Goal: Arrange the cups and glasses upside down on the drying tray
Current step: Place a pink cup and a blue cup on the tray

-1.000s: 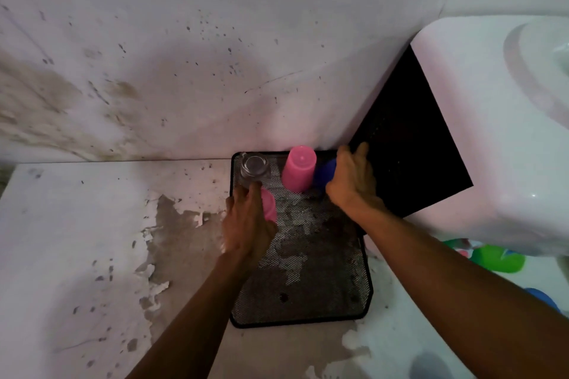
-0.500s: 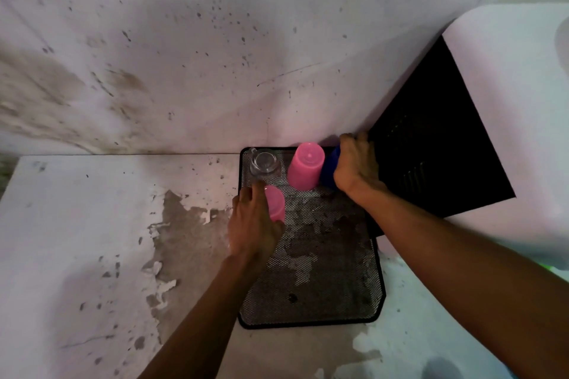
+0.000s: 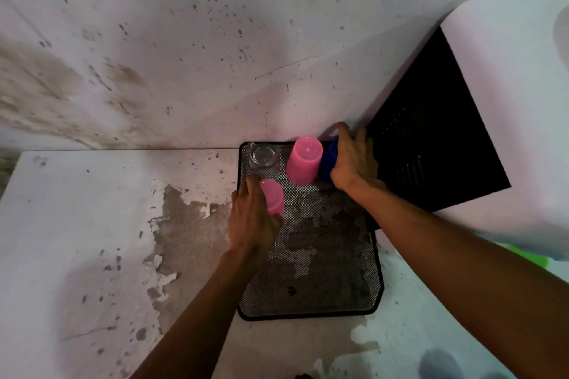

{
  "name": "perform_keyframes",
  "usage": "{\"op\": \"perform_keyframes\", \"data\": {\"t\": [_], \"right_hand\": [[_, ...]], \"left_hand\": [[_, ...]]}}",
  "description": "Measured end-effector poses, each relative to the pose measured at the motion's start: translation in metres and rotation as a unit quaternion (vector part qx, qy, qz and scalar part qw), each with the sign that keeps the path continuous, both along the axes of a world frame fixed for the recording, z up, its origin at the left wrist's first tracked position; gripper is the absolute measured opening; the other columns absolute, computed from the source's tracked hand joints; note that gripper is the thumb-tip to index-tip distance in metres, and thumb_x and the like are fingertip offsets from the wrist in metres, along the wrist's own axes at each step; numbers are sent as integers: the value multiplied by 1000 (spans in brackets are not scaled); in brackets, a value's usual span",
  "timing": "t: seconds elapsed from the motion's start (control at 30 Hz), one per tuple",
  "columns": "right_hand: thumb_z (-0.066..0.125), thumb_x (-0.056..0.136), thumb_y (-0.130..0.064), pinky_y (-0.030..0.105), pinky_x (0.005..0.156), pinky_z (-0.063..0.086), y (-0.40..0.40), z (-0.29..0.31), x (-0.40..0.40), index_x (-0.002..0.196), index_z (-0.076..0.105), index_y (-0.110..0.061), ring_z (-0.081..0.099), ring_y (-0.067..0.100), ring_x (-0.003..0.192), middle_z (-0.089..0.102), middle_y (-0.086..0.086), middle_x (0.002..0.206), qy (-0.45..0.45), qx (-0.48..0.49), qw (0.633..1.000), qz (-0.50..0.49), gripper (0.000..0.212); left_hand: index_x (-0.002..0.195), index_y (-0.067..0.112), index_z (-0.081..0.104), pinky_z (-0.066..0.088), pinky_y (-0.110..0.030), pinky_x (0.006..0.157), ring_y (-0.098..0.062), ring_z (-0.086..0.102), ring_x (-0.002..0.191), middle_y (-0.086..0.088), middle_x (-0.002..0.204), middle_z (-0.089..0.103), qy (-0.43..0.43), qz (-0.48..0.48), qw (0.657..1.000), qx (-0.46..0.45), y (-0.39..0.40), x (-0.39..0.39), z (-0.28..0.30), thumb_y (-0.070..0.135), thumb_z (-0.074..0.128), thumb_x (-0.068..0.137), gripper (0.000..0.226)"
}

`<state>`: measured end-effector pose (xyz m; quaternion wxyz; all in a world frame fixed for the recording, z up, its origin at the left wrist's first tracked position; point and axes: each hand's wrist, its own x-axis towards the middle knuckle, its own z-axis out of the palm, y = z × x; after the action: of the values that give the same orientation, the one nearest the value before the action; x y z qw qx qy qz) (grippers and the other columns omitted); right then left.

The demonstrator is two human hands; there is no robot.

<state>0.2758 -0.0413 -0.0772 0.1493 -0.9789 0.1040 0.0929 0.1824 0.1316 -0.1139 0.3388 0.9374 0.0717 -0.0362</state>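
A black mesh drying tray (image 3: 311,280) lies on the worn counter against the wall. Along its far edge stand a clear glass (image 3: 263,159) at the left, upside down, and a tall pink cup (image 3: 303,160) in the middle, also upside down. My right hand (image 3: 353,160) is wrapped around a blue cup (image 3: 327,163) at the far right corner, mostly hiding it. My left hand (image 3: 252,218) grips a smaller pink cup (image 3: 272,202) that stands upside down in front of the glass.
A large white appliance (image 3: 505,120) with a black vented panel (image 3: 431,144) stands right beside the tray. A stained wall rises directly behind. The counter (image 3: 92,240) with peeling paint stretches to the left. Something green (image 3: 529,257) shows under the appliance.
The view has shifted a little. Both hands stay on their cups, with the right hand pressing the blue cup slightly further into the far right corner.
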Motion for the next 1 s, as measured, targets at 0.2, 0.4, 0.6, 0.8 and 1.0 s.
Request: {"op": "perform_keyframes", "data": {"t": [0.2,0.4,0.6,0.8,1.0], "right_hand": [[76,67,0,46,86,50,-1,15,-20,144,20,-23,30,37,133,25,18,144,1,16,1000,-4,98],[81,60,-8,44,100,46,-6,29,-71,146,22,-21,31,35,133,29,16,143,-60,74,995,41,105],[75,76,-19,34,102,45,-34,47,-150,136,47,-20,48,21,124,47,4,135,-113,182,974,76,67],[74,74,-21,27,93,47,-87,40,-235,111,65,-17,56,17,107,59,2,113,-134,205,968,46,39],[75,73,-23,30,89,49,-140,42,-292,105,67,-21,58,16,103,65,-3,108,-157,217,963,-20,34]], "left_hand": [[137,11,31,51,-46,89,-31,47,118,-13,134,48,3,-14,1000,14,3,3,0,16,83,64,89],[142,9,27,48,-49,93,-35,42,120,-19,134,41,2,-19,998,66,1,-1,7,28,89,54,109],[140,9,33,45,-44,93,-33,39,121,-17,134,39,-93,10,994,61,-10,-31,26,40,85,52,107],[115,1,57,49,-34,79,-29,55,104,-18,118,55,-215,-28,976,-8,-64,-97,43,22,74,71,52],[82,11,62,51,-40,57,-21,57,63,-2,75,62,-158,-170,972,-43,-132,-154,48,16,65,73,11]]}}
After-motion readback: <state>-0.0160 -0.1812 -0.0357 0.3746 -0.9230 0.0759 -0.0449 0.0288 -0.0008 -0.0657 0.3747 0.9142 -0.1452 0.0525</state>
